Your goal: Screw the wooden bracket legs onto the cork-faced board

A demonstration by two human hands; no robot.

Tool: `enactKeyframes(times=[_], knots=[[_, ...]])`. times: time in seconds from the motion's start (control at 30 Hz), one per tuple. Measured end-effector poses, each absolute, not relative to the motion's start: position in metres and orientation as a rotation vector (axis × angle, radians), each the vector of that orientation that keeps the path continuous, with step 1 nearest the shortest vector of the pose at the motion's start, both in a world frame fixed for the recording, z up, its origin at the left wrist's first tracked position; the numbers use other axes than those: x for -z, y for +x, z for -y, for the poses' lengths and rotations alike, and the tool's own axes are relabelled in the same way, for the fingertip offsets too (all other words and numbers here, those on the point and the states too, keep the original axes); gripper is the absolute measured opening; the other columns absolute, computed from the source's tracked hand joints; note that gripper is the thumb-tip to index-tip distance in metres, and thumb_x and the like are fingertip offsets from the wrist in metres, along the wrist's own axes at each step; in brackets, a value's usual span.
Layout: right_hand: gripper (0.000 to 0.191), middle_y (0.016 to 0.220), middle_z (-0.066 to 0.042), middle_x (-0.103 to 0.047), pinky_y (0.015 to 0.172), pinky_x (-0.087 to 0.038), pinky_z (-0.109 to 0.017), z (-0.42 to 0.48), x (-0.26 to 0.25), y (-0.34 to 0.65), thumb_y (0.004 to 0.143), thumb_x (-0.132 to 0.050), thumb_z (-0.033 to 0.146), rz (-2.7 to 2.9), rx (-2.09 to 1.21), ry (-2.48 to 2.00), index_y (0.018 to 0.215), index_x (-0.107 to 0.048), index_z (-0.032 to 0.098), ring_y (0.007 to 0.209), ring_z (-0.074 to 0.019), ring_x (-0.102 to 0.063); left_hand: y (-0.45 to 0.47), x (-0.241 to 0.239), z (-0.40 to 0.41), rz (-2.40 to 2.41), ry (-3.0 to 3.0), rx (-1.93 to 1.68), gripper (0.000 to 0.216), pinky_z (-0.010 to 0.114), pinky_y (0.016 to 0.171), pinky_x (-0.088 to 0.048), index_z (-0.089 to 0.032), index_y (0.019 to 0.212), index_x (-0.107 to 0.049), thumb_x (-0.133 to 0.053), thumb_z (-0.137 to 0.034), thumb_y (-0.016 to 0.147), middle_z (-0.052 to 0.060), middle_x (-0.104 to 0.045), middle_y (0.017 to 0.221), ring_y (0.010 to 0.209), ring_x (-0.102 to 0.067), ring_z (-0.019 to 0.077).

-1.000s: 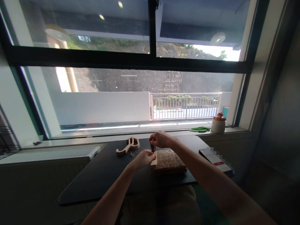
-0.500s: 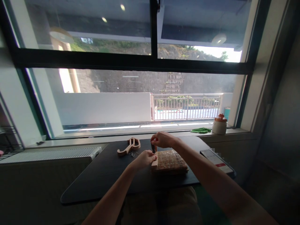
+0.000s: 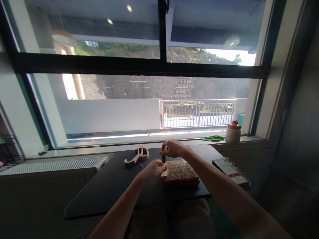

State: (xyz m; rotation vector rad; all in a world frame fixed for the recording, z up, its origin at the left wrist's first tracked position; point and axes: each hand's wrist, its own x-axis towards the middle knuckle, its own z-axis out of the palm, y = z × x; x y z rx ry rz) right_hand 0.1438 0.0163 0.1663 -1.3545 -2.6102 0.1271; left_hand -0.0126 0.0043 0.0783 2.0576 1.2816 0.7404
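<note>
Black table (image 3: 104,191) by a wide window (image 3: 99,63), a dark tool (image 3: 163,159) held over a wooden strip (image 3: 164,174)

At far left, a pale, slatted radiator (image 3: 54,166) stands below the sill, just beside the table. On the table's left half lies a curved wooden piece (image 3: 137,156), hooked at one end and looped at the other. Close by it are a few small, slim metal pieces (image 3: 141,164) that look like screws.

Near the middle, the person's left hand (image 3: 154,168) reaches in, its fingertips bunched at the strip and the tool's lower end; whether they pinch anything is too small to tell. The strip lies along the left edge of a brown block (image 3: 181,171), which rests on the table and has a rough, woven-looking top, shiny in places. The tool stands roughly upright there, and the right hand (image 3: 174,148) is curled around its upper end, the forearm crossing over the block's right side.

Beyond the table, a crumpled green cloth (image 3: 213,138) lies on the sill. At the table's right edge is a lit phone or tablet (image 3: 231,171), partly blurred. Behind it, a pale jar (image 3: 233,133) with an orange-brown top stands on the sill.
</note>
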Motion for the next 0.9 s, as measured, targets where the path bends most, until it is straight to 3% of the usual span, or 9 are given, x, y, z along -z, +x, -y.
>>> enactKeyframes(times=[0.33,0.9], knots=[[0.03,0.114,-0.007,-0.058,0.081,-0.051,-0.039,-0.019,-0.158,0.143,0.091,-0.053,0.034,2.619,-0.112,-1.396,0.115,-0.055,0.016,0.096,-0.0192,-0.059,-0.013,-0.078,-0.005,-1.282,2.075,-0.726,0.035,0.025,0.062,-0.041,-0.013,0.062,-0.062,-0.055,-0.046,0.073,0.003,-0.06,0.061,0.068,-0.057,0.019],[0.029,0.111,-0.007,-0.059,0.08,-0.051,-0.039,-0.017,-0.16,0.14,0.091,-0.053,0.034,2.582,-0.096,-1.454,0.113,-0.056,0.016,0.094,-0.0185,-0.06,-0.014,-0.075,-0.007,-1.282,2.07,-0.728,0.035,0.026,0.062,-0.041,-0.013,0.065,-0.064,-0.055,-0.046,0.073,0.003,-0.06,0.06,0.068,-0.057,0.0195]])
